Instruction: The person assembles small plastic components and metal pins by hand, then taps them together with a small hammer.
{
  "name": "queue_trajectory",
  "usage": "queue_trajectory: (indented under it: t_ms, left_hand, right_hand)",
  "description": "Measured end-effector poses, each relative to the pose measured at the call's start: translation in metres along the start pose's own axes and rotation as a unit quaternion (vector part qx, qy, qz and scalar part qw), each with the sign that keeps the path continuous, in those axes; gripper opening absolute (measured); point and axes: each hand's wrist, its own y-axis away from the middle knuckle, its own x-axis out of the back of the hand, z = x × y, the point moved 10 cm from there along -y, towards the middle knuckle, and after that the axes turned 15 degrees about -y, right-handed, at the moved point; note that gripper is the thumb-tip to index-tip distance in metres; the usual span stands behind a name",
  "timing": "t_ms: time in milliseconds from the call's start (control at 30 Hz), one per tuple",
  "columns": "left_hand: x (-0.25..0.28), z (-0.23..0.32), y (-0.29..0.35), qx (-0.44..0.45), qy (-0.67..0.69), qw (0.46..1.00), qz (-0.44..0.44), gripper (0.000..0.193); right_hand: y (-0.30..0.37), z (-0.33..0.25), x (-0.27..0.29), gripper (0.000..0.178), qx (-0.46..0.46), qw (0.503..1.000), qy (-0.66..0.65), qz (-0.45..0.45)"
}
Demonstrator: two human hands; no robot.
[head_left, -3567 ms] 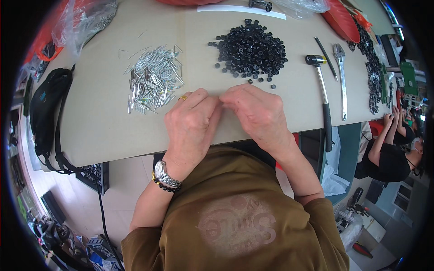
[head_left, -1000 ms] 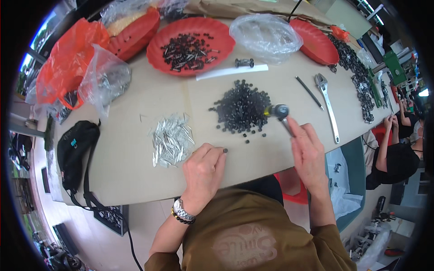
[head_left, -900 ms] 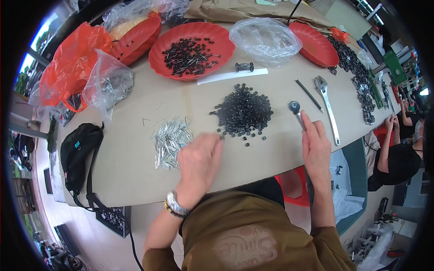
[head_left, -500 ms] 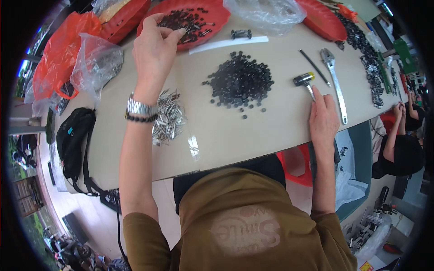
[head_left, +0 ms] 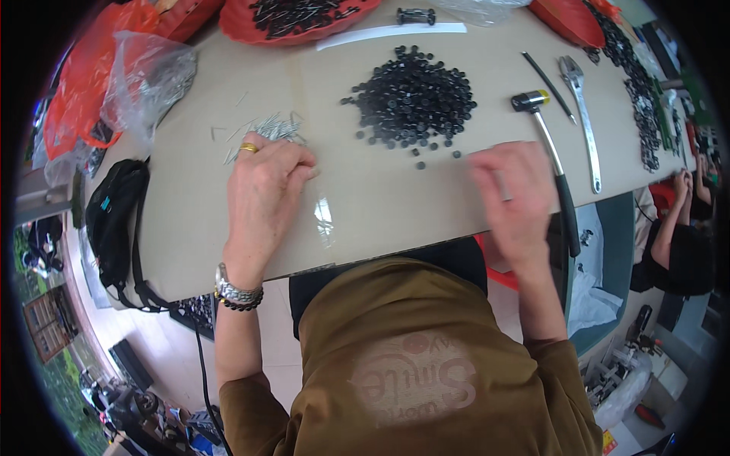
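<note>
My left hand point(head_left: 268, 182) is at the near edge of a pile of thin silvery metal pins point(head_left: 270, 126). Its fingers are curled together, and whatever they hold is hidden. My right hand point(head_left: 517, 194), blurred by motion, hovers near the table's front edge, between a heap of small black round caps point(head_left: 414, 99) and a small hammer. The hammer point(head_left: 541, 125), with a black and yellow head, lies untouched, its black grip reaching past the table edge. Whether the right hand's fingers hold anything is unclear.
A red dish point(head_left: 277, 36) of dark small parts stands at the back, beside a white strip point(head_left: 391, 33) and a black spool-shaped piece point(head_left: 415, 16). An adjustable wrench point(head_left: 584, 125) and a black rod point(head_left: 549, 87) lie right; plastic bags point(head_left: 144, 83) and a black pouch point(head_left: 118, 220) lie left.
My left hand has come back from the red dish to the pin pile. My right hand has let go of the hammer and moved left and nearer. The view has shifted.
</note>
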Motion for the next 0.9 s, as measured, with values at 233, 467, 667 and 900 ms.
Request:
queue_trajectory:
  t_ms: [233,467,667,900]
  left_hand:
    - [-0.006,0.007,-0.005,-0.034,-0.026,0.999,-0.005,0.014]
    - [-0.007,0.023,-0.005,-0.048,-0.015,0.998,0.036,0.014]
    - [-0.021,0.002,-0.001,0.138,0.257,0.956,0.038,0.005]
    - [-0.072,0.022,0.014,0.291,0.775,0.555,-0.078,0.014]
  right_hand:
    - [-0.003,-0.004,-0.053,0.018,-0.027,0.998,0.023,-0.049]
    - [-0.002,-0.012,-0.071,0.018,-0.022,0.997,0.013,-0.077]
    - [-0.001,-0.015,-0.063,0.022,-0.034,0.997,-0.022,-0.058]
    - [0.0,-0.011,-0.045,0.022,-0.032,0.997,-0.063,-0.009]
